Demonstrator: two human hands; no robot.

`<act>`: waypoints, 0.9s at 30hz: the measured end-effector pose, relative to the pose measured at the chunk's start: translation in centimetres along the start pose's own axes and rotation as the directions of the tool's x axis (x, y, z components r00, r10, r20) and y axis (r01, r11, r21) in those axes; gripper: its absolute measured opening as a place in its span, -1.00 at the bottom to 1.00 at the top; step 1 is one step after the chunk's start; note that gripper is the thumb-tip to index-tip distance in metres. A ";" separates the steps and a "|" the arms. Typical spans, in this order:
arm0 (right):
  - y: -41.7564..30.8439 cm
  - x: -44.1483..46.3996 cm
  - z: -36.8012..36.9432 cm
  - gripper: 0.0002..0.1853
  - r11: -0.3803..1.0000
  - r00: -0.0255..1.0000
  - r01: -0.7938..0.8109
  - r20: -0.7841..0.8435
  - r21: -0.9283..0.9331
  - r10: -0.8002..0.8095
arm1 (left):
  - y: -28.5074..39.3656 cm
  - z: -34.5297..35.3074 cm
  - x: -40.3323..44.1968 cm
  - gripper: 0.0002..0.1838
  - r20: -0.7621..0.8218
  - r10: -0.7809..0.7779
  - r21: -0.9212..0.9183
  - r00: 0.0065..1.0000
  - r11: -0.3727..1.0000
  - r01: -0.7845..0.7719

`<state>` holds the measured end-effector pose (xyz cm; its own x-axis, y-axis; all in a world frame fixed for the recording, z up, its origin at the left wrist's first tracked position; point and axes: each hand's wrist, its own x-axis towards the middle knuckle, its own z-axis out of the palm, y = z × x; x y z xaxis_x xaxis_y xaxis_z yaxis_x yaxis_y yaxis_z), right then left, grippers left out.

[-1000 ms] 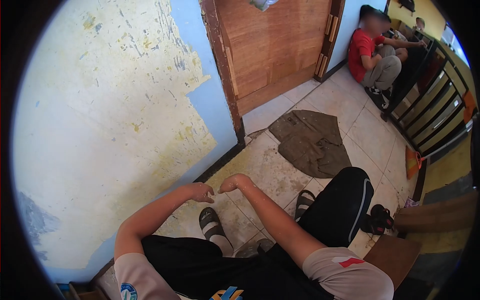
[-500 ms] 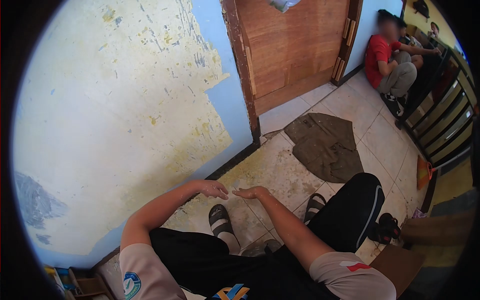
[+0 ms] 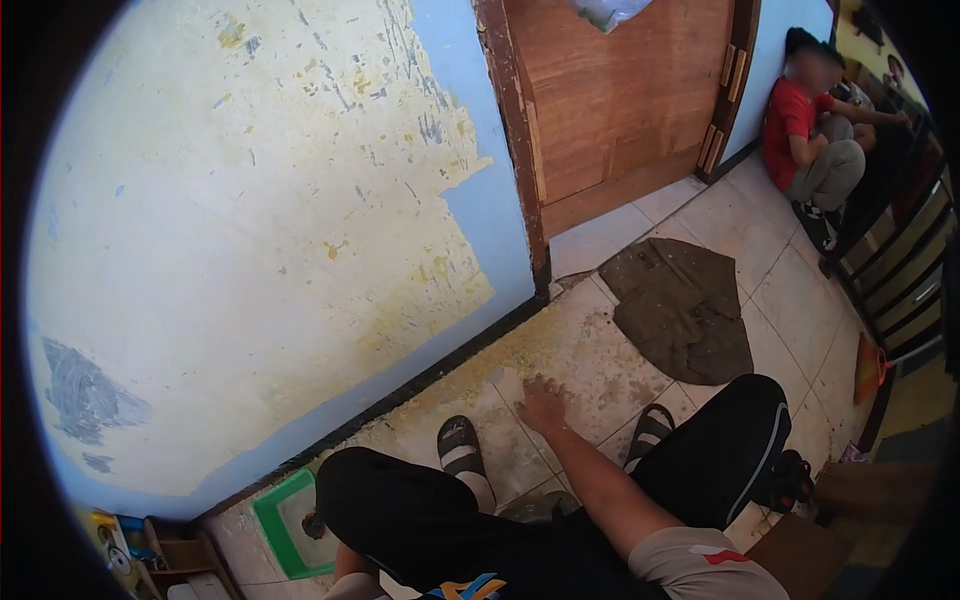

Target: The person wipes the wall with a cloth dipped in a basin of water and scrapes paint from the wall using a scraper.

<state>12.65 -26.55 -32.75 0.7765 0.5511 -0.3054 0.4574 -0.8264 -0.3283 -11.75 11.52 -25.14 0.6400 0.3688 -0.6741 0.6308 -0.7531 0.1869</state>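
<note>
My right hand [image 3: 542, 403] is low over the stained floor tiles [image 3: 595, 345], between my sandalled feet, with its fingers spread and nothing visible in them. Whether it touches the floor is unclear. My left forearm reaches down behind my left knee, which hides most or all of that hand. Beside the knee, a green tray [image 3: 268, 525] lies on the floor by the wall. A small dark reddish shape [image 3: 314, 524] shows at its inner right side; I cannot make out if it is part of my left hand or an object.
A scraped wall [image 3: 300, 220] with peeling paint rises on the left. Ahead are a wooden door [image 3: 625, 100] and a crumpled brown cloth [image 3: 685, 310]. A person in red [image 3: 795, 125] crouches by a black railing [image 3: 905, 250]. Dark footwear [image 3: 785, 482] and a small shelf [image 3: 185, 552] lie nearer.
My hands were close together in front of me; now they are apart. The right has turned palm down with fingers spread, the left has dropped behind my knee. The green tray has come into view.
</note>
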 end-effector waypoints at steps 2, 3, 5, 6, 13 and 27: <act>0.2 -0.1 0.6 -0.26 1.000 1.000 0.008 -0.030 -0.014 -0.009 | -1.8 1.9 0.7 -0.27 -0.084 -0.007 -0.063 0.996 0.998 0.002; 0.2 0.0 0.5 -0.29 1.000 0.996 0.028 -0.081 -0.007 -0.028 | -2.7 3.2 1.0 -0.27 -0.126 -0.014 -0.098 0.992 0.995 0.001; -0.1 0.5 0.2 -0.32 0.999 0.991 0.051 -0.121 -0.008 -0.051 | -4.5 6.3 1.1 -0.28 -0.207 -0.034 -0.166 0.978 0.986 -0.001; -0.2 0.4 0.2 -0.34 0.998 0.990 0.063 -0.126 0.010 -0.061 | -5.5 9.1 0.6 -0.28 -0.232 -0.051 -0.210 0.971 0.978 0.001; 0.1 1.2 0.9 -0.39 0.994 0.979 0.101 -0.183 0.039 -0.092 | -7.9 20.1 -2.8 -0.31 -0.438 -0.298 -0.465 0.848 0.883 0.070; 0.2 0.6 -0.1 -0.48 0.985 0.966 0.157 -0.220 0.071 -0.138 | -4.9 22.7 -10.0 -0.49 -0.467 -0.785 -0.733 0.406 0.601 0.319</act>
<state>13.26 -26.43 -32.87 0.7820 0.6210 -0.0531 0.5418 -0.7195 -0.4344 -31.21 -0.88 -35.51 -0.0306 0.9957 -0.0871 0.9045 0.0647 0.4216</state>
